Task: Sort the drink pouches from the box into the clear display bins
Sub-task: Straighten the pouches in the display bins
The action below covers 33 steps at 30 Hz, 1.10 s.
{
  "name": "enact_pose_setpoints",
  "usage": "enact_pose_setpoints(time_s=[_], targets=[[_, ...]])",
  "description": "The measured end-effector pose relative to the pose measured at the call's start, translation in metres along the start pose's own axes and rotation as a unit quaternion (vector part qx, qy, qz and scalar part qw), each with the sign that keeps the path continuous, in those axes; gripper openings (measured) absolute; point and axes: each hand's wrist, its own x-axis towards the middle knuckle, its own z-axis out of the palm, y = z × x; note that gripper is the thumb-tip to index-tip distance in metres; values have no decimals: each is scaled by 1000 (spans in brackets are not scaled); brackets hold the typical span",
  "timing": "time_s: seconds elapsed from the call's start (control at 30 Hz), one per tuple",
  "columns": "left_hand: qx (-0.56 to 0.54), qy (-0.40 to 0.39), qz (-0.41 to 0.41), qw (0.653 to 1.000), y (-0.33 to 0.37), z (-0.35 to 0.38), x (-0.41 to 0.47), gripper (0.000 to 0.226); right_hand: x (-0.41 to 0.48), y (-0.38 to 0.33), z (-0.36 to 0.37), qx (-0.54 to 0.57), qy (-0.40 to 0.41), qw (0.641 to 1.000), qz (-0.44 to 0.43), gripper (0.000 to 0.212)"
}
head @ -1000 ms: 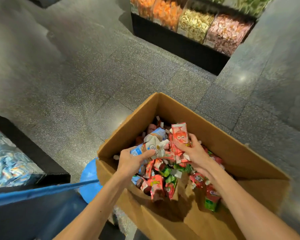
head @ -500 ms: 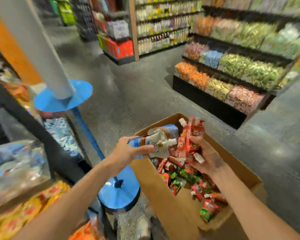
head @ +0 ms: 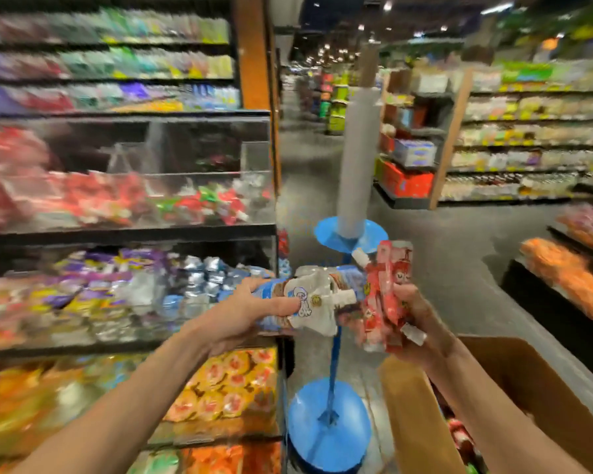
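Observation:
My left hand (head: 240, 314) grips a bunch of blue and white drink pouches (head: 317, 299) with white spouts. Beside it, my right hand (head: 413, 323) holds a bundle of red drink pouches (head: 386, 292) upright. Both hands hover in front of the clear display bins (head: 172, 230), stacked in tiers at the left. The upper bin holds red and green pouches, the middle one silver, purple and blue pouches, the lower one orange and yellow packs. The cardboard box (head: 514, 384) stands at the lower right, with a few red pouches showing inside. The picture is blurred by motion.
A blue stand (head: 329, 436) with a grey post (head: 356, 159) rises between the bins and the box. Low displays of orange sweets (head: 562, 275) line the right. Stocked shelves (head: 514, 145) stand behind, across a grey floor aisle.
Both hands lifted their pouches out of the box and swung left toward the clear bins. The view rose from the box to the shelves.

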Motion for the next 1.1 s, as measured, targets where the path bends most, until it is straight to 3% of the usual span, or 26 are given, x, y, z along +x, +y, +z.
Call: enact_pose_setpoints(time_s=[0.1, 0.23, 0.37, 0.43, 0.57, 0.63, 0.7, 0.77, 0.8, 0.93, 1.0, 1.1], targets=[[-20, 9, -14, 1000, -3, -43, -30, 28, 44, 45, -10, 16, 27, 999, -4, 34], [-57, 41, -41, 997, -16, -100, -58, 90, 77, 89, 6, 2, 58, 996, 69, 39], [-78, 58, -60, 993, -26, -149, -66, 108, 122, 144, -6, 56, 72, 982, 168, 52], [-104, 63, -74, 990, -28, -171, -58, 112, 152, 166, -12, 50, 93, 983, 151, 58], [-127, 31, -104, 986, -34, -211, -31, 80, 201, 189, -14, 74, 106, 983, 127, 36], [-123, 20, -122, 985, -39, -230, -15, 80, 217, 193, -14, 56, 100, 985, 130, 59], [-145, -4, -133, 981, -43, -246, 2, 93, 233, 194, -17, 49, 91, 988, 113, 82], [-153, -56, -139, 977, -46, -256, 17, 99, 243, 194, -20, 48, 99, 990, 86, 89], [-150, -61, -142, 977, -48, -261, 25, 90, 247, 193, -21, 54, 103, 991, 70, 89], [-170, -19, -148, 974, -47, -267, 55, 25, 252, 177, -53, 95, 195, 976, -10, 56], [-205, 49, -159, 965, -49, -272, 76, 25, 254, 163, -76, 125, 249, 960, -34, 39], [-295, 117, -145, 937, -50, -276, 109, 25, 254, 142, -102, 115, 239, 962, -59, 38]])
